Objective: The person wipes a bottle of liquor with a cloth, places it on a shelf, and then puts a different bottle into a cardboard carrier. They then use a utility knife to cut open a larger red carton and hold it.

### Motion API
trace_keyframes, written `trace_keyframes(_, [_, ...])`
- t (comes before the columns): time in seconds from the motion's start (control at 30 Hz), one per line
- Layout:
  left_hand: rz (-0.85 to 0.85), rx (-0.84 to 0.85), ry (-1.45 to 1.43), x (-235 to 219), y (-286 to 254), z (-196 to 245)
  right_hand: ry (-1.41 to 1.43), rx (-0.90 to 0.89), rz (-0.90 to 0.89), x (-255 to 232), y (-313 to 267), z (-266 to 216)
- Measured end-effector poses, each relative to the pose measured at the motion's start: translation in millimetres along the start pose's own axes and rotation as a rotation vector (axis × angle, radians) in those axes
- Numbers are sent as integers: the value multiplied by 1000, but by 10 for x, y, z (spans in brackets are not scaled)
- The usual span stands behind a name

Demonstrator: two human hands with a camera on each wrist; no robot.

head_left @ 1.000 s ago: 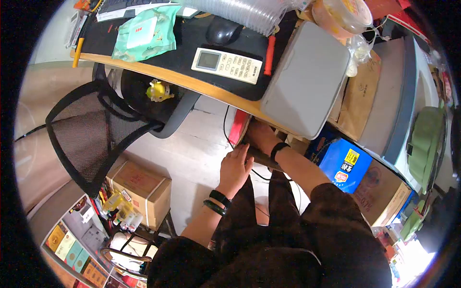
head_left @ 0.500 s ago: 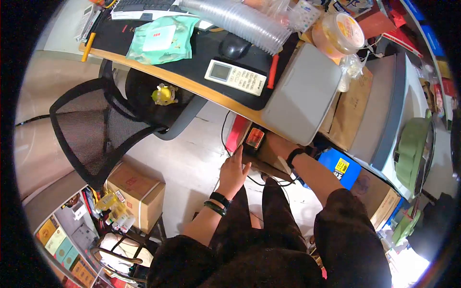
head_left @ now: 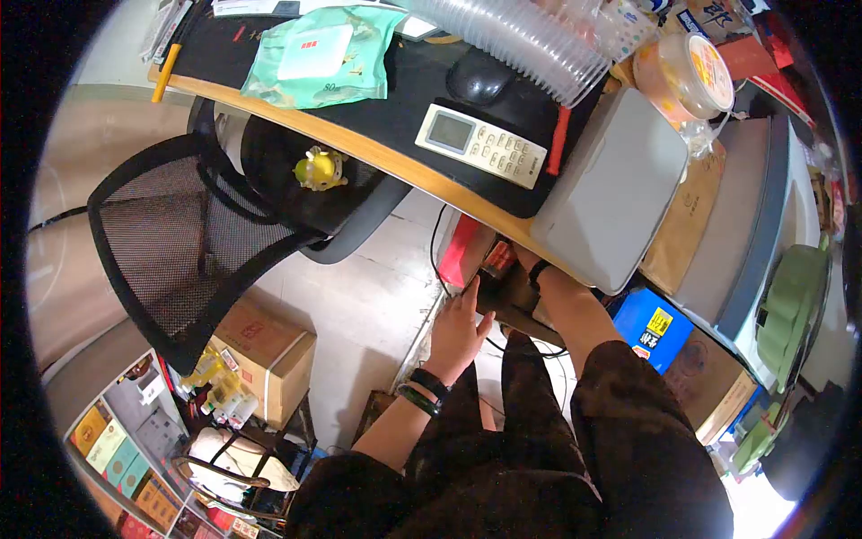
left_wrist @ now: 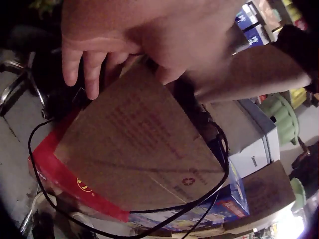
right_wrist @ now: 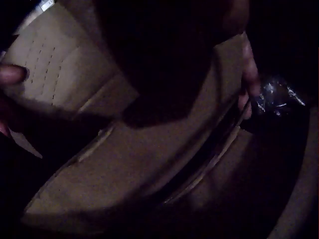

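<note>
Beneath the desk edge is a brown cardboard box, its flap (left_wrist: pixel 134 134) filling the middle of the left wrist view. The left hand (head_left: pixel 456 340) rests at the box's near edge, fingers extended and thumb apart; in the left wrist view this hand (left_wrist: pixel 134 30) lies over the flap's top corner. Reaching under the desk into the box area, the right hand (head_left: pixel 528 259) is mostly hidden by the desk and grey case. A small red-and-dark packet (head_left: pixel 497 258) lies beside it. Dark cardboard (right_wrist: pixel 144 154) fills the right wrist view, where the right hand's grip cannot be made out.
A black cable (head_left: pixel 436 247) loops beside the box and a red box (head_left: pixel 462 251). On the desk (head_left: pixel 395 163) are a remote (head_left: pixel 482 145), a mouse and a grey case (head_left: pixel 612 193). A mesh chair (head_left: pixel 193 242) stands left; a blue box (head_left: pixel 654 328) is at right.
The packet by the right hand was hidden, then came into view and is now partly covered. The right hand has moved farther under the desk edge since half a second ago. The head view has shifted.
</note>
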State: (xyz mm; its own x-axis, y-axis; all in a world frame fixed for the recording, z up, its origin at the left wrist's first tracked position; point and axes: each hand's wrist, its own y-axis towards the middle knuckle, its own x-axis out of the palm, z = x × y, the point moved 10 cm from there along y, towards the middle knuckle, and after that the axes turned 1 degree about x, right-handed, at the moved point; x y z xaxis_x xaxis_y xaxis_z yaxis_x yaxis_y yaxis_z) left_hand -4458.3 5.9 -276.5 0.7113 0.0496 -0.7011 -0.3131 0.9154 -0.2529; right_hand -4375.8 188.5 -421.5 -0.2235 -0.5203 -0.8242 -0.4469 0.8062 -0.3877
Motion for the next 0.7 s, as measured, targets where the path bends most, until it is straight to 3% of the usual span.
trace_keyframes(0.17, [-120, -69, 14, 28, -34, 14, -94, -23, -6, -26, -59, 65])
trace_keyframes(0.23, [-78, -46, -13, 30, -50, 18, -129, -38, -23, -95, -58, 65])
trace_keyframes(0.27, [24, 12, -18, 19, -74, 24, -144, -49, -39, -139, -43, 62])
trace_keyframes(0.3, [-68, -97, 18, 39, -57, -10, -149, -66, -53, -192, -17, 57])
trace_keyframes(0.37, [-30, -66, 40, 81, -55, -51, -164, -85, -109, -248, -11, 69])
trace_keyframes(0.57, [15, -58, -16, 42, -42, -11, -193, -101, -218, 195, 212, 185])
trace_keyframes(0.7, [-158, -201, -84, 42, -70, 21, -216, -92, -231, 412, 243, 285])
